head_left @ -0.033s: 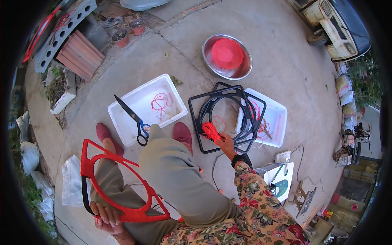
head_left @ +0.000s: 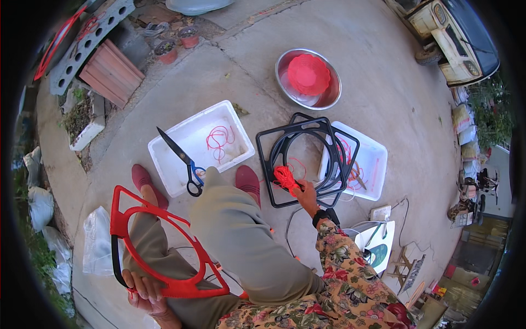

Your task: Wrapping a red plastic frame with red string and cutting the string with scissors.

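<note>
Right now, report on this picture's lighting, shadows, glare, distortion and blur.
Head view: soft, even light, no hard shadows; head view: fisheye bending and a black rim, with the vehicle tilted at upper right; head view: red frame and cord look fairly sharp, no obvious motion blur; head view: mild sheen in the basin, no harsh glare.

The head view looks steeply down from the left of two fisheye cameras worn side by side on the person's head. It is nearest to the trousers point(head_left: 235, 236), the floral sleeve point(head_left: 350, 249), the left hand point(head_left: 143, 290) and the right hand point(head_left: 307, 198). Beyond the shoes point(head_left: 247, 182) it faces out over the concrete ground point(head_left: 383, 82), whose edges curve toward the dark rim, a parked vehicle point(head_left: 446, 41) far off at the upper-right corner.
</note>
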`<state>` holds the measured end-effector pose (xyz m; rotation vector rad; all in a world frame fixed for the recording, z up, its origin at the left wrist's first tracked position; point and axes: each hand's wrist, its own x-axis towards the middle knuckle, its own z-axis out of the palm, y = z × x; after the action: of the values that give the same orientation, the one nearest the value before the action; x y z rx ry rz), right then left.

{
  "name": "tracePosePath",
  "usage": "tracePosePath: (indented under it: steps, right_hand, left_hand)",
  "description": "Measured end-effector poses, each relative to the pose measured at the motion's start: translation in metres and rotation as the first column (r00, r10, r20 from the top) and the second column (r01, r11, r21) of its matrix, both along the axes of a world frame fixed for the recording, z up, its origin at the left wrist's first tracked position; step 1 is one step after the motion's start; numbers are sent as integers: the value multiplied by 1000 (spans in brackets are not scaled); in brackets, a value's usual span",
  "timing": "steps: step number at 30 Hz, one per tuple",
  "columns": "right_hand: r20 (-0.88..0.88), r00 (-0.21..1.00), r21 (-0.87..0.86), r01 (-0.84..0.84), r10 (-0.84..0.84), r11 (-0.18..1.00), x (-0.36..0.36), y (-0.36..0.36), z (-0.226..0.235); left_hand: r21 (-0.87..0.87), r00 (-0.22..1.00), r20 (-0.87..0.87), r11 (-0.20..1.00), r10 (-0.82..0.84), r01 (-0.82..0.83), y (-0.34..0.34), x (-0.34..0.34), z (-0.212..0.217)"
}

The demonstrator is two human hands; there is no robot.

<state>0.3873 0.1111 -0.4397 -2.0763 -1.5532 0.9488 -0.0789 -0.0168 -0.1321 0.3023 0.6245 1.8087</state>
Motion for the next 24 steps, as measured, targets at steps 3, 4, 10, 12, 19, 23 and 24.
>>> tracePosePath:
  steps: [3, 4, 10, 12, 19, 23, 24]
  right_hand:
    - [-33, 999, 220, 41, -34, 975, -17, 30, 24]
    - [-190, 981, 170, 75, -42, 983, -38, 47, 48]
    - [-643, 732, -62, -342, 225, 938, -193, 127, 122]
    - [-532, 738, 59, -458, 416, 887, -241, 143, 104]
    - [-320, 720, -111, -673, 615, 731, -344, 166, 61]
    - [-345, 794, -49, -548, 501, 835, -351, 157, 52]
    - [-322, 787, -3, -557, 527, 830, -349, 159, 53]
  left_hand:
    - [4, 997, 73, 1000, -18, 18, 3, 4, -2]
    - [-2, 999, 47, 1000, 12, -12, 1, 4, -2]
    - [-24, 992, 120, 999, 26, -23, -1, 4, 0]
    - [-29, 992, 116, 998, 52, -49, 1, 6, 2]
    - [29, 995, 96, 999, 36, -39, -7, 0, -1]
    - [6, 996, 59, 997, 73, -74, -9, -4, 1]
    - [6, 995, 60, 997, 81, -81, -10, -4, 0]
